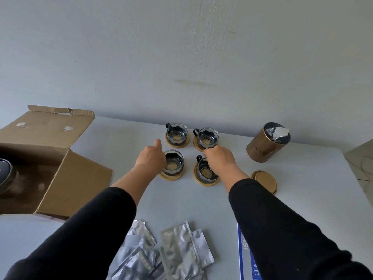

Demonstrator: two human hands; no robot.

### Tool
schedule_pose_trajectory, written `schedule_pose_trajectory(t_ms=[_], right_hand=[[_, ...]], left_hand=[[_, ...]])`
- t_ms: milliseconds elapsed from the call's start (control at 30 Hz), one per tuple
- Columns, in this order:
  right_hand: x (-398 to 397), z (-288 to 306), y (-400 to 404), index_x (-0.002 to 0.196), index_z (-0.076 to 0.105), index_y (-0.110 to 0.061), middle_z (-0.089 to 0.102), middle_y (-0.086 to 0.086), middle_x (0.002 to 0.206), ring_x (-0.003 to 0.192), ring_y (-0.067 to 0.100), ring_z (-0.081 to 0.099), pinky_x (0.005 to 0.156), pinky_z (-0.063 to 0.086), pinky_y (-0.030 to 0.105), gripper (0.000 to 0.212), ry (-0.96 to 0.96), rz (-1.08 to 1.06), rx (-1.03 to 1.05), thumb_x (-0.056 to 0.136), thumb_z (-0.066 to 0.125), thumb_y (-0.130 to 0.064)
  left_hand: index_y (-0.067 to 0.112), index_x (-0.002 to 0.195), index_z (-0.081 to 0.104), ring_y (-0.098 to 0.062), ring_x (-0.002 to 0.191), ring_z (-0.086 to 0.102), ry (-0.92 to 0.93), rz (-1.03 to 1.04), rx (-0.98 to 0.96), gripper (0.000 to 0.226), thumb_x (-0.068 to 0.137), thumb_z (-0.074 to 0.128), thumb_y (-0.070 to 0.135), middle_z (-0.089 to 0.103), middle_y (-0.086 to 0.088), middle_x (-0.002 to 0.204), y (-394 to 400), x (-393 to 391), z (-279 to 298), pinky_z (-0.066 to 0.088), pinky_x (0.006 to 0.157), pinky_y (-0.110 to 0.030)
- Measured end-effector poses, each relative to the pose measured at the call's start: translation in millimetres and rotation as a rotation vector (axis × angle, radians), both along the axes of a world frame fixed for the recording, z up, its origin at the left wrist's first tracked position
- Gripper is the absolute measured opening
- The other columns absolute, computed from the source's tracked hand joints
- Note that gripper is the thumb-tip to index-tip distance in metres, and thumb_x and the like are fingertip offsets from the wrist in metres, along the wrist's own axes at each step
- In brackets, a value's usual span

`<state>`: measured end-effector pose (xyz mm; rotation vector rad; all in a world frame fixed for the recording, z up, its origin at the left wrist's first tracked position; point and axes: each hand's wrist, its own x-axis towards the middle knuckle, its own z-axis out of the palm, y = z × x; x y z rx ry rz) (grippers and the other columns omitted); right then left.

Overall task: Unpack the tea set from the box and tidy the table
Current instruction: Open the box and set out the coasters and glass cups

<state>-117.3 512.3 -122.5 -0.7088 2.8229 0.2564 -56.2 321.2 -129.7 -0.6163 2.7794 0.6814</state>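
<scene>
Table (pixel 201 203): pale grey, set against a plain wall.
Cups: four glass cups with dark handles, each on a round wooden coaster, laid out two by two; far left cup (pixel 177 132), far right cup (pixel 207 137), near left cup (pixel 173 163), near right cup (pixel 206 170).
Left hand (pixel 150 158): reaches over the table and touches the left side of the near left cup, thumb raised; whether the fingers close on the glass cannot be told.
Right hand (pixel 220 159): lies over the near right cup, fingertips at the coaster edge of the far right cup; its grip cannot be told, since the fingers are hidden.
Box (pixel 46 158): brown cardboard, open, at the left; a dark round item sits inside, cut off by the edge.
Tin (pixel 267 143): bronze, open, upright at the right, a foil packet sticking out.
Lid (pixel 264 181): gold, flat on the table, near the tin.
Foil packets (pixel 177 251): a loose silver heap at the near edge.
Blue sheet (pixel 245 253): partly under the right sleeve.
</scene>
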Motion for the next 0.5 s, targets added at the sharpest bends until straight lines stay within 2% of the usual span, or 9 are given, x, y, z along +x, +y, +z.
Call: schedule_pose_trajectory(t_ms=[133,233,367,500], right_hand=[[2,5,-2,0.126,0.056,-0.011,0.064,0.016,0.117,0.105,0.036,0.062,0.082,0.050,0.036,0.037,-0.007,0.010,-0.012,0.093,0.045,0.000],[4,17,-5,0.122,0.057,-0.009,0.064,0.018,0.114,0.103,0.038,0.062,0.079,0.050,0.037,0.035,0.016,0.024,-0.018,0.091,0.044,0.003],[5,37,-15,0.118,0.058,-0.009,0.063,0.018,0.111,0.099,0.036,0.062,0.072,0.046,0.035,0.032,0.021,0.033,-0.047,0.090,0.046,0.002],[13,60,-41,0.117,0.058,-0.009,0.063,0.016,0.113,0.101,0.034,0.061,0.071,0.044,0.032,0.030,0.032,0.019,-0.086,0.091,0.047,0.000]], left_hand=[[0.006,0.114,0.036,-0.031,0.070,0.047,0.029,0.066,0.011,0.021,0.094,0.033,0.002,0.038,-0.009,0.067,-4,4,2,0.038,0.058,-0.035],[0.007,0.115,0.036,-0.028,0.068,0.046,0.030,0.085,0.007,0.025,0.091,0.034,-0.003,0.037,-0.009,0.068,-9,9,7,0.039,0.060,-0.036],[0.007,0.122,0.032,-0.033,0.074,0.049,0.047,0.102,-0.008,0.036,0.088,0.032,-0.005,0.038,-0.010,0.070,-23,19,22,0.041,0.059,-0.038],[0.009,0.132,0.028,-0.024,0.062,0.045,0.069,0.118,-0.014,0.046,0.088,0.031,-0.006,0.041,-0.010,0.071,-47,34,45,0.037,0.051,-0.034]])
